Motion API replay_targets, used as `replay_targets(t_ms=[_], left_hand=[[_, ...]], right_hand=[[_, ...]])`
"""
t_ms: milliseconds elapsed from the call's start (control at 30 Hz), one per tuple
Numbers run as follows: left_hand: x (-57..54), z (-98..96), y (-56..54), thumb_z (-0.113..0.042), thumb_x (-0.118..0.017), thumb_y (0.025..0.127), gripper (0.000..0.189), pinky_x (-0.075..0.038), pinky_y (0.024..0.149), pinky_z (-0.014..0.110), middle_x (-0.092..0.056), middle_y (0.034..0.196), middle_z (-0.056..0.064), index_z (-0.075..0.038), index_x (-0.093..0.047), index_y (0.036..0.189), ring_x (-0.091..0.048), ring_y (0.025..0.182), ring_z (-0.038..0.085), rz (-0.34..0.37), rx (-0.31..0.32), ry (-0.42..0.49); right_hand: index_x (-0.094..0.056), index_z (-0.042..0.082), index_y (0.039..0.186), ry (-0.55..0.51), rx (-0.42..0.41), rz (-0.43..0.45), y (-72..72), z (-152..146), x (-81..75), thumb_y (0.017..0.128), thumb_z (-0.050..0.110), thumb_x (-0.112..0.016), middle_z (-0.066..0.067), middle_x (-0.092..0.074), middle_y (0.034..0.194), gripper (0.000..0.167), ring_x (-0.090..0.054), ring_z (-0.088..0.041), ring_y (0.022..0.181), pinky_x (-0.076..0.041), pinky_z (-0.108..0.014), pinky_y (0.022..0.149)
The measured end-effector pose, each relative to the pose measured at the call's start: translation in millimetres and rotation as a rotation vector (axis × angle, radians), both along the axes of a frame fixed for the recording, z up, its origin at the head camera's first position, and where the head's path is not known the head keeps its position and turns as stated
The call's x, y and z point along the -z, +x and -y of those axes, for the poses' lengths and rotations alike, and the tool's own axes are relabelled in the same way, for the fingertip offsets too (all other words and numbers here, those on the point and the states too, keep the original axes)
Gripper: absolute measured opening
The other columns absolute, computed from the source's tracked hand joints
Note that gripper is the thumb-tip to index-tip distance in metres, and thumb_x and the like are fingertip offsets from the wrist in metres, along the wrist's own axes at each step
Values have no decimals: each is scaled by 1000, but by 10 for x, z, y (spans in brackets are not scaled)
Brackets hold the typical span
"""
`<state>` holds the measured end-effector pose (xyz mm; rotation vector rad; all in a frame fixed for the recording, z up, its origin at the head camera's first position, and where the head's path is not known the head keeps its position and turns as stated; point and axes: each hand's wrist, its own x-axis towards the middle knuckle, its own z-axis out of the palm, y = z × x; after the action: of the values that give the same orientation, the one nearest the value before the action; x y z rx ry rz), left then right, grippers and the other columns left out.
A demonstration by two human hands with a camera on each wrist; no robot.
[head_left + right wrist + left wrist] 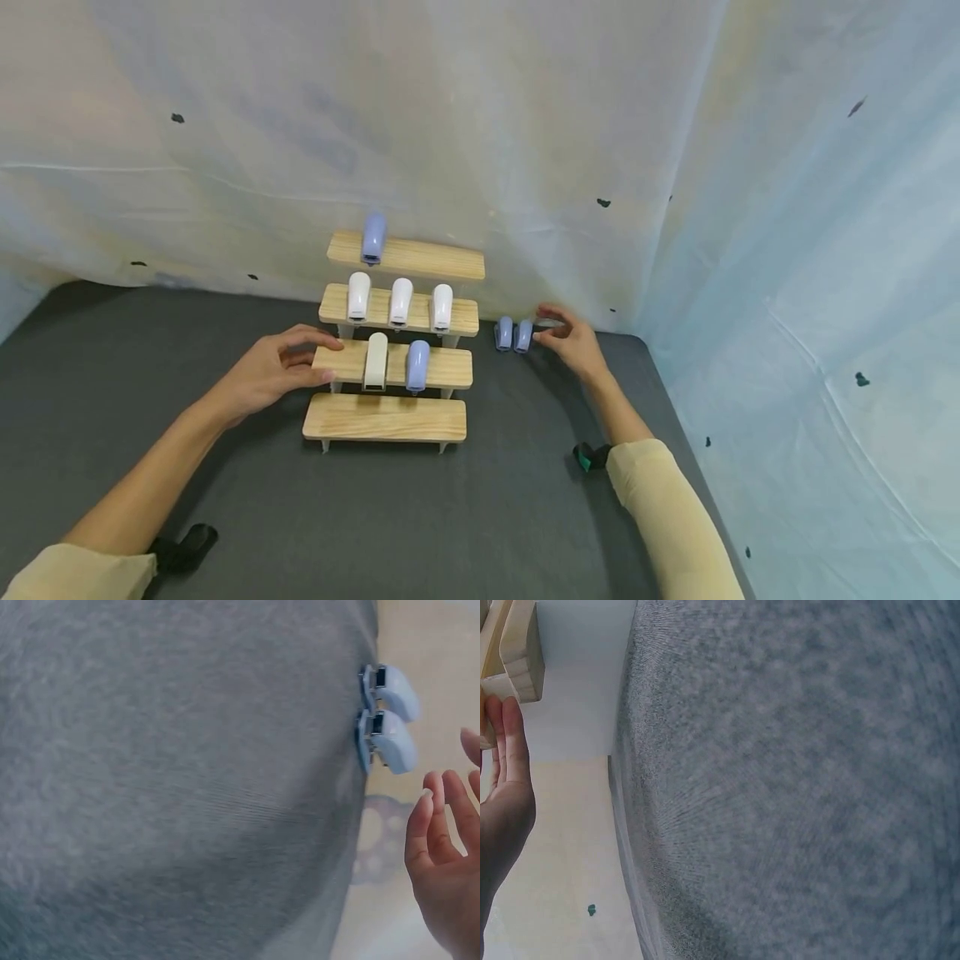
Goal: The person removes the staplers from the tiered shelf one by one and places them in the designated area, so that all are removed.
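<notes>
A wooden tiered stand [384, 418] with several steps stands on the dark cloth. My left hand [277, 371] holds the left end of its second step from the bottom, thumb at the front edge and fingers behind. On that step are a cream stapler [376, 362] and a lavender stapler [417, 365]. Three white staplers, including the middle one [401, 302], line the step above; a lavender stapler [373, 237] is on top. To the right, two lavender staplers [503, 333] [392, 742] stand side by side. Beside them my right hand [572, 340] hovers with fingers spread, apart from both.
Dark grey cloth [510, 500] covers the table. Pale patterned curtain [540, 125] hangs close behind the stand and staplers, and another stretch [825, 333] hangs along the right side. Black straps [183, 548] are on both wrists.
</notes>
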<state>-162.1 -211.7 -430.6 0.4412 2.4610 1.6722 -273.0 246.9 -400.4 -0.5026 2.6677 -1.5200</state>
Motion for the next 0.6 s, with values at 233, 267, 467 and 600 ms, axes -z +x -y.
replay_targets(t_ms=[233,267,467,600], left_hand=[[6,-30,17,-30,-72,93,43,-46,101,46,-45,139,5,-13,-61,131,-43,135,42,0,4,14],[7,-31,18,-30,-72,93,43,-44,103,47,-46,139,5,-13,-61,131,-43,135,41,-2,3,13],[-4,-17,5,-30,-72,93,44,-48,100,36,-45,138,5,-13,-60,132,-44,135,40,-5,0,5],[-20,-2,1,-29,-72,94,44,-50,98,33,-44,140,6,-12,-60,132,-42,136,43,-5,-3,1]], right_hand=[[-51,-5,140,-14,-22,-37,77,23,-149,92,2,-71,-27,-57,134,53,-61,-42,101,-51,-23,76],[-51,-5,140,-14,-26,-48,86,34,-165,92,2,-71,-27,-57,133,53,-61,-43,101,-52,-24,78],[-52,-5,139,-33,-57,-120,116,122,-302,92,-1,-69,-26,-57,133,51,-61,-43,103,-54,-40,88],[-51,-6,139,-66,-88,-145,101,183,-419,92,-3,-68,-26,-57,133,50,-60,-45,104,-54,-40,89]])
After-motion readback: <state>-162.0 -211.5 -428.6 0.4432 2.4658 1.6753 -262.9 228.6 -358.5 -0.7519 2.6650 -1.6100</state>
